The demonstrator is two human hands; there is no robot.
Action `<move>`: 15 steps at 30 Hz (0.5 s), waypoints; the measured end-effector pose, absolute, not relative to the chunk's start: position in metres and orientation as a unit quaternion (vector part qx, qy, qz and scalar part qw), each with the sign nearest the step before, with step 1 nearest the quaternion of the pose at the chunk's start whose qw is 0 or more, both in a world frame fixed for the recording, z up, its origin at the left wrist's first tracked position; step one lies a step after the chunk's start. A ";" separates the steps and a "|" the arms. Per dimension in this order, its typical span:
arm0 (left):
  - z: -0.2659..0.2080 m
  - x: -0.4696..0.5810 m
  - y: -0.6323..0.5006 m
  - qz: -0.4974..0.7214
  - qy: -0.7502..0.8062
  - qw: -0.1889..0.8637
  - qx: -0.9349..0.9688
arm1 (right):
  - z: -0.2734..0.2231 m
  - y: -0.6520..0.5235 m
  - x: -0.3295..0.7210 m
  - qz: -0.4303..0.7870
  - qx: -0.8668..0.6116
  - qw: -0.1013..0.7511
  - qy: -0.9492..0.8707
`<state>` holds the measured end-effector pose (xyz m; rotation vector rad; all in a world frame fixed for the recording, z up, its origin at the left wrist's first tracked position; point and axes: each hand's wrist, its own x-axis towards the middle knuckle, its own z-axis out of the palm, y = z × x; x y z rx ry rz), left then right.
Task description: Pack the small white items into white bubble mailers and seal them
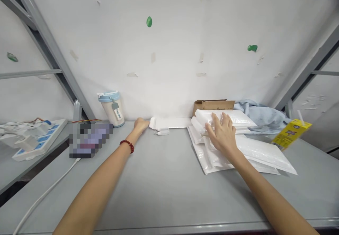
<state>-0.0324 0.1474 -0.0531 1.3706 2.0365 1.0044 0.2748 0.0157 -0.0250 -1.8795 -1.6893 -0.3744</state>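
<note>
My right hand [221,131] rests on a loose pile of white padded envelopes [261,148], its fingers spread over the upper ones. The envelopes overlap at different angles. Far forward, near the wall, my left hand [141,124] is curled closed; whatever may be in its fingers is hidden. A red bead bracelet [127,146] circles that wrist. Just right of the left hand, a long flat white box [174,122] lies along the wall. Small white tube-like pieces [162,132] lie in front of this box.
A cream tumbler with blue lid [112,109] stands left, beside a pixelated device [91,141] with a white cable [47,191]. Farther left is a power strip [42,139]. A brown carton [214,105], a light blue cloth [262,115] and a yellow drink carton [291,133] are right.
</note>
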 end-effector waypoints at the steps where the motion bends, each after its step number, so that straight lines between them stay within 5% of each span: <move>1: -0.054 -0.032 0.148 0.357 0.750 0.236 0.504 | -0.025 0.016 0.275 -0.137 -0.706 0.290 -0.632; 15: -0.054 -0.017 0.152 0.330 0.742 0.278 0.512 | -0.025 0.011 0.267 -0.229 -0.646 0.325 -0.651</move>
